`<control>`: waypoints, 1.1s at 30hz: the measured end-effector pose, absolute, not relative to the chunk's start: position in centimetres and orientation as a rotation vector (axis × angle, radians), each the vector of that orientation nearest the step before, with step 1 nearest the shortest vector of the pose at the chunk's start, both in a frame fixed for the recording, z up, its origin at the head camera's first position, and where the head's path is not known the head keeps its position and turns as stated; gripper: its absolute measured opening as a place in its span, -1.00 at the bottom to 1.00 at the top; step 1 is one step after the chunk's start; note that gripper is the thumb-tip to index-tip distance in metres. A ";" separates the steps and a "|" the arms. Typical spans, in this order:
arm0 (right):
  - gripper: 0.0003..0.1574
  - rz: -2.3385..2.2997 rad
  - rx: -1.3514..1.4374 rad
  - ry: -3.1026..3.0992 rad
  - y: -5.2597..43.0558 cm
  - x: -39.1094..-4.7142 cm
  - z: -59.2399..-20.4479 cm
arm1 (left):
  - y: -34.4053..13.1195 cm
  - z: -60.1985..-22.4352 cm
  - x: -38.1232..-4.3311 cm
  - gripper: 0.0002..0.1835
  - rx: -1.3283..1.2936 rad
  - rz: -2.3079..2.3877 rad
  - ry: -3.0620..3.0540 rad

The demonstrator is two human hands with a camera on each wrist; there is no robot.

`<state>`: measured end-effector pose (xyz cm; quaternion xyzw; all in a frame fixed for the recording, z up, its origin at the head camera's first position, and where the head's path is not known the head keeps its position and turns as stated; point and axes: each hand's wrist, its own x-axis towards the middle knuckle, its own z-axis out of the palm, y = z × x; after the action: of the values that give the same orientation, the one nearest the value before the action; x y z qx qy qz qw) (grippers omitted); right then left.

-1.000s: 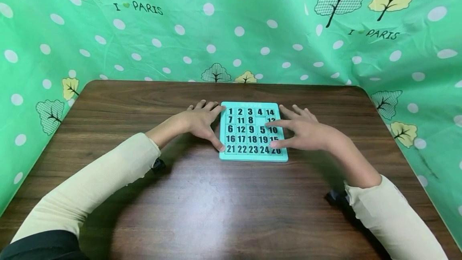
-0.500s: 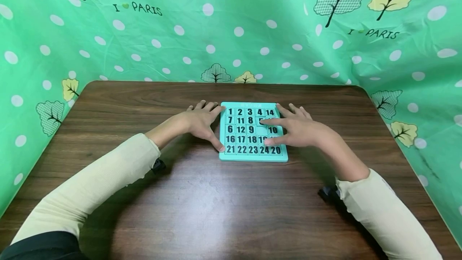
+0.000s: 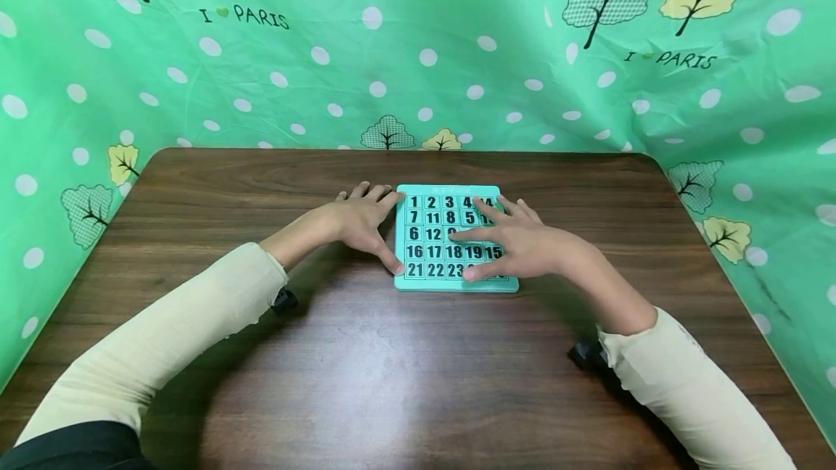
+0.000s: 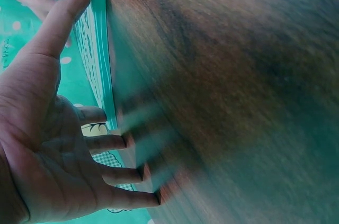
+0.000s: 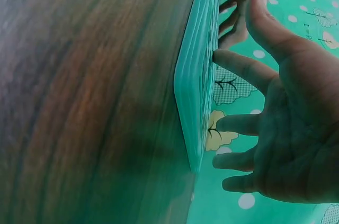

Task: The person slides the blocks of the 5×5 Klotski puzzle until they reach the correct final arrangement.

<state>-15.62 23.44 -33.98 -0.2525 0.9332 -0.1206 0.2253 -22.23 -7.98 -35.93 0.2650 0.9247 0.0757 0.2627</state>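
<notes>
A turquoise number slide puzzle [image 3: 457, 286] lies flat on the table, its face filled with black-numbered tiles. At its left side my left hand [image 3: 362, 223] is spread, the thumb touching the lower left corner and the index finger the upper left corner. My right hand [image 3: 529, 241] reaches over the right half with fingers extended. Its index fingertip touches the 9 tile [image 3: 451, 231] in the third row and covers part of it. The spot right of the 9 is hidden under that finger. In the right wrist view, the other fingers [image 5: 235, 124] stay off the puzzle's face.
The brown wood-grain table [image 3: 326, 383] extends around the puzzle. Behind it and at both sides hangs a green dotted curtain [image 3: 339, 35] with printed trees. Dark wrist devices [image 3: 584, 354] sit under both cream sleeves [image 3: 692, 383].
The 5 tile has slid up from the third row into the gap in the second row. My right hand has shifted left, its index finger now at the 9. My left hand stays in place.
</notes>
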 end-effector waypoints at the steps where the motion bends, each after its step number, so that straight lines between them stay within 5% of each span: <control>1: -0.07 -0.335 -0.688 2.573 23.5 -15.6 -34.0 | -8.0 -36.2 -22.3 0.68 0.721 0.196 2.508; 13: -0.20 -0.338 -0.593 2.611 25.6 -15.4 -33.2 | -7.9 -36.4 -22.4 0.69 0.714 0.192 2.505; 24: 0.07 -0.280 -0.633 2.610 22.9 -17.3 -34.3 | -8.0 -36.0 -22.0 0.65 0.727 0.180 2.498; 33: 0.03 -0.267 -0.635 2.584 22.8 -16.5 -34.2 | -8.1 -37.1 -22.8 0.73 0.731 0.191 2.503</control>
<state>-16.48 22.81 -34.18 -0.2311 0.9399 -0.0973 0.2317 -22.81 -8.09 -37.06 0.2699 0.9243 0.0707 0.2603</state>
